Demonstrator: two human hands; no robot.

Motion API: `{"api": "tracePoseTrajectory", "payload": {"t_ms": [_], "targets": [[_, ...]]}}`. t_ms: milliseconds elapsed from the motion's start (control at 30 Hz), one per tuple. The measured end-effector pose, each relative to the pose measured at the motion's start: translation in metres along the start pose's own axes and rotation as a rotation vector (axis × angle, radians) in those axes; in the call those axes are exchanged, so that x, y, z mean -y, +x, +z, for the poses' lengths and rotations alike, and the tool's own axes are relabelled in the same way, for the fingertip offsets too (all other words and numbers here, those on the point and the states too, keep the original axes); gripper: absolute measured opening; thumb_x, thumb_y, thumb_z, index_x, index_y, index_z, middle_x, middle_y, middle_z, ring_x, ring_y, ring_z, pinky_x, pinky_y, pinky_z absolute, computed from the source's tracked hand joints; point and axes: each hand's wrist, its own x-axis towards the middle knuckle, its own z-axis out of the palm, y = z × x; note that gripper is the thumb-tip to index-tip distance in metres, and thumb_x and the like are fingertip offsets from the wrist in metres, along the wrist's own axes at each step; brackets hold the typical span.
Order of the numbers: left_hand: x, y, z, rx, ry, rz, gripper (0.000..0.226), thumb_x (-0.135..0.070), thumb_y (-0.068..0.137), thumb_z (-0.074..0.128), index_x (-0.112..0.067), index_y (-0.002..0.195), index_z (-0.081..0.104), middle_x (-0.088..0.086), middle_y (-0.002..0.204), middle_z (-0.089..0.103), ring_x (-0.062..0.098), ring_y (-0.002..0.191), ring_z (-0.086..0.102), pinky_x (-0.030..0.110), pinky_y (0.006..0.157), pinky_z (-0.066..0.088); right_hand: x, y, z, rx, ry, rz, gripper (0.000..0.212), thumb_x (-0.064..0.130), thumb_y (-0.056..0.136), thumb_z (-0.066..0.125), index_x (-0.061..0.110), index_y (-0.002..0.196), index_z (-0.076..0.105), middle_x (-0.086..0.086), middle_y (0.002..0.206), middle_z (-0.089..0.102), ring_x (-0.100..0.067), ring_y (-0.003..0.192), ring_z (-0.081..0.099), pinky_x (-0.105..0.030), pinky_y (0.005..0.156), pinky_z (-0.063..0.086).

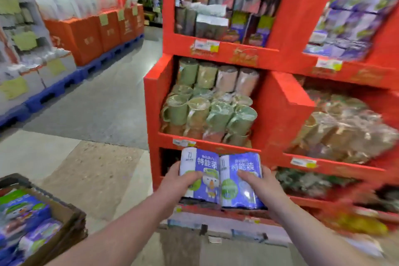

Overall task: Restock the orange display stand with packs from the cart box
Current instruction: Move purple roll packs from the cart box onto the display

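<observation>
Store aisle: left hand (179, 181) and right hand (260, 182) grip two packs (210, 166) pressed side by side, likely to slide both low into the stand (274, 101).

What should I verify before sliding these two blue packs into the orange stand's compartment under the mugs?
1. Grip of left hand on left blue pack: ok, fingers curled over its front.
2. Grip of right hand on right blue pack: ok.
3. Both packs upright, side by side and touching: ok.
4. Packs held in front of the orange display stand compartment below the green mugs: ok.
5. Free room in that compartment: cannot tell, the packs hide most of it.
6. Stock in the cardboard cart box: ok, spare packs visible inside.
</observation>
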Motion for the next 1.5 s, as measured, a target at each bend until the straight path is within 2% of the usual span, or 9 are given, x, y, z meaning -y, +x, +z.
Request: {"api": "tracePoseTrajectory", "payload": {"t_ms": [200, 333, 467, 867, 1000, 1167, 1267, 1367, 1500], "targets": [[-0.016, 0.003, 0.138, 0.131, 0.088, 0.034, 0.057, -0.046, 0.061, 0.076, -0.029, 0.109, 0.051, 0.000, 0.107, 0.065, 0.022, 0.106, 0.061, 0.042, 0.095, 0.051, -0.015, -0.022, -0.141, -0.135, 0.071, -0.015, 0.046, 0.036, 0.078, 0.076, 0.014, 0.115, 0.059, -0.005, 0.102, 0.073, -0.022, 0.086, 0.073, -0.040, 0.076, 0.059], [-0.025, 0.011, 0.200, 0.209, 0.084, 0.060, 0.044, -0.026, 0.084, 0.071, -0.019, 0.121, 0.048, 0.000, 0.104, 0.068, 0.019, 0.092, 0.068, 0.034, 0.078, 0.054, -0.016, -0.027, -0.202, -0.211, 0.104, -0.037, 0.046, 0.046, 0.081, 0.070, 0.018, 0.115, 0.060, -0.002, 0.105, 0.072, -0.020, 0.085, 0.073, -0.033, 0.065, 0.058], [-0.039, 0.028, 0.248, 0.298, 0.092, 0.099, 0.026, -0.021, 0.086, 0.069, -0.026, 0.105, 0.052, -0.001, 0.101, 0.070, 0.015, 0.081, 0.069, 0.026, 0.063, 0.052, -0.011, -0.020, -0.247, -0.303, 0.146, -0.039, 0.050, 0.047, 0.079, 0.071, 0.017, 0.117, 0.058, -0.004, 0.106, 0.071, -0.021, 0.084, 0.072, -0.033, 0.065, 0.058], [-0.124, 0.137, 0.412, 0.527, 0.083, 0.184, 0.035, -0.019, 0.081, 0.072, -0.019, 0.110, 0.053, 0.002, 0.096, 0.071, 0.017, 0.074, 0.070, 0.028, 0.064, 0.055, 0.050, 0.059, -0.384, -0.540, 0.151, -0.129, 0.033, 0.037, 0.086, 0.067, 0.014, 0.108, 0.061, -0.006, 0.100, 0.072, -0.024, 0.078, 0.071, -0.028, 0.055, 0.054], [-0.155, 0.180, 0.441, 0.566, 0.090, 0.226, 0.037, -0.022, 0.078, 0.074, -0.018, 0.110, 0.054, 0.006, 0.099, 0.072, 0.021, 0.078, 0.071, 0.033, 0.069, 0.058, 0.069, 0.102, -0.410, -0.563, 0.133, -0.174, 0.028, 0.034, 0.087, 0.066, 0.011, 0.104, 0.067, -0.011, 0.094, 0.075, -0.031, 0.080, 0.073, -0.040, 0.069, 0.060], [-0.181, 0.218, 0.463, 0.557, 0.057, 0.221, 0.036, -0.019, 0.083, 0.070, -0.015, 0.115, 0.052, 0.010, 0.104, 0.071, 0.023, 0.077, 0.069, 0.034, 0.065, 0.058, 0.088, 0.146, -0.431, -0.542, 0.178, -0.202, 0.025, 0.026, 0.088, 0.065, 0.006, 0.103, 0.067, -0.015, 0.091, 0.075, -0.029, 0.071, 0.071, -0.033, 0.059, 0.057], [-0.198, 0.238, 0.471, 0.523, 0.087, 0.262, 0.058, -0.034, 0.064, 0.073, -0.018, 0.117, 0.053, 0.006, 0.105, 0.071, 0.026, 0.089, 0.071, 0.045, 0.081, 0.058, 0.111, 0.174, -0.446, -0.529, 0.187, -0.252, 0.021, 0.024, 0.089, 0.064, 0.008, 0.102, 0.068, -0.013, 0.091, 0.075, -0.029, 0.073, 0.071, -0.032, 0.059, 0.056], [-0.215, 0.259, 0.476, 0.465, 0.034, 0.284, 0.044, -0.023, 0.078, 0.073, -0.019, 0.117, 0.053, 0.008, 0.106, 0.071, 0.028, 0.090, 0.070, 0.045, 0.081, 0.057, 0.140, 0.215, -0.469, -0.527, 0.189, -0.320, 0.027, 0.027, 0.088, 0.065, 0.008, 0.107, 0.065, -0.012, 0.095, 0.074, -0.026, 0.071, 0.070, -0.031, 0.054, 0.057], [-0.237, 0.280, 0.472, 0.353, -0.035, 0.334, 0.033, -0.013, 0.087, 0.065, -0.011, 0.119, 0.057, 0.012, 0.106, 0.072, 0.027, 0.086, 0.070, 0.037, 0.072, 0.057, 0.183, 0.278, -0.496, -0.499, 0.130, -0.425, 0.053, 0.046, 0.074, 0.072, 0.011, 0.113, 0.062, -0.011, 0.106, 0.071, -0.029, 0.087, 0.071, -0.044, 0.074, 0.059]]}}
